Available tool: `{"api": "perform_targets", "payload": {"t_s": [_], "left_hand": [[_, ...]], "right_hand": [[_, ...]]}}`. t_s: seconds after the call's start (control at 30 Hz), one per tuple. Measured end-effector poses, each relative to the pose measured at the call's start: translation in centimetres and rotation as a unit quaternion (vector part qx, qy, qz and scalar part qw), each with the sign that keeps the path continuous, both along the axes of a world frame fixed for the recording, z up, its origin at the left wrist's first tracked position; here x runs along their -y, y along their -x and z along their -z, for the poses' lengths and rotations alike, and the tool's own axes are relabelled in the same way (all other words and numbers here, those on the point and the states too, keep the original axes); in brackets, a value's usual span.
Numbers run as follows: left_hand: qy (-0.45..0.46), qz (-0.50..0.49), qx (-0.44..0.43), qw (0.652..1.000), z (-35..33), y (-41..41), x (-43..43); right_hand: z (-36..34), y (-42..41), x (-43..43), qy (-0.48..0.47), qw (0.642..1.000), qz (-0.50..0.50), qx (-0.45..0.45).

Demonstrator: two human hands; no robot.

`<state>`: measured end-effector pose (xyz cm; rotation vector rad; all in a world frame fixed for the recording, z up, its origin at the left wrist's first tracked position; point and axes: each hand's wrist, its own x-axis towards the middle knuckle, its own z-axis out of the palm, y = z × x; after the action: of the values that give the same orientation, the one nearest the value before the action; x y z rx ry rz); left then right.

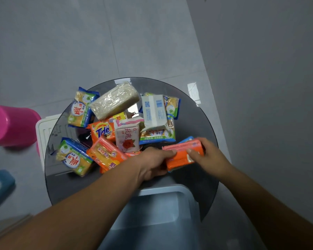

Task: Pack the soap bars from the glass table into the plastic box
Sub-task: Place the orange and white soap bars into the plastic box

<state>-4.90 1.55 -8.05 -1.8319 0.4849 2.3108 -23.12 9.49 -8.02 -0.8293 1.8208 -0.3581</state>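
Observation:
Several wrapped soap bars lie in a heap on the round dark glass table (192, 123). Among them are a Tide bar (102, 131), a clear-wrapped pale bar (114, 101), a white bar with a barcode (154, 110) and a rose-printed bar (127, 137). Both hands hold one orange soap bar (182, 156) over the table's near right part. My left hand (152, 164) grips its left end and my right hand (209, 153) grips its right end. The translucent plastic box (157, 213) sits just below the table's near edge, under my arms.
A pink plastic stool (11, 125) stands on the tiled floor at the left. A white slatted lid or crate (43, 130) lies partly under the table's left side. A blue object (0, 186) sits at the far left. A grey wall rises at the right.

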Motion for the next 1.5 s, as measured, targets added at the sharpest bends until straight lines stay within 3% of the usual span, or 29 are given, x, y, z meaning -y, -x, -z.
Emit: {"api": "perform_targets", "payload": {"t_s": [0.3,0.47,0.6,0.73,0.83,0.9,0.97,1.07,1.2,1.37,1.5], "left_hand": [[0.093,0.168,0.039,0.981,-1.2,-1.0,0.4],[0.152,0.263,0.047,0.951,-3.3,-2.4,1.8],[0.188,0.256,0.046,0.947,-5.5,-4.6,2.5],[0.280,0.174,0.010,0.944,-8.2,-6.1,3.5],[0.460,0.099,0.041,0.881,-9.6,-5.8,5.7],[0.560,0.155,0.110,0.807,-9.5,-5.0,7.9],[0.572,0.267,0.163,0.759,-8.8,-4.0,10.0],[0.480,0.397,0.173,0.763,-7.0,-3.0,11.6],[0.454,0.429,0.140,0.768,-5.4,-2.5,11.3],[0.500,0.372,0.122,0.773,-6.4,-3.2,10.2],[0.564,0.182,0.097,0.799,-8.9,-5.4,8.5]], "right_hand": [[0.7,-2.5,-3.0,-0.047,0.988,0.133,0.055],[1.1,-2.9,-2.4,-0.050,0.987,0.136,0.074],[0.1,-3.4,-0.6,-0.051,0.986,0.160,0.019],[-2.4,-3.7,2.4,0.049,0.988,0.138,-0.052],[-4.2,-4.6,6.1,0.109,0.987,0.114,-0.024],[-4.8,-5.3,8.7,0.119,0.987,0.108,0.007],[-4.7,-5.8,10.6,0.112,0.989,0.096,0.018],[-3.9,-6.5,12.1,0.089,0.993,0.076,0.018],[-3.2,-7.0,12.5,0.070,0.991,0.098,0.050],[-5.3,-7.5,11.8,0.099,0.987,0.124,0.035],[-8.9,-9.6,12.1,0.165,0.976,0.135,0.048]]}}
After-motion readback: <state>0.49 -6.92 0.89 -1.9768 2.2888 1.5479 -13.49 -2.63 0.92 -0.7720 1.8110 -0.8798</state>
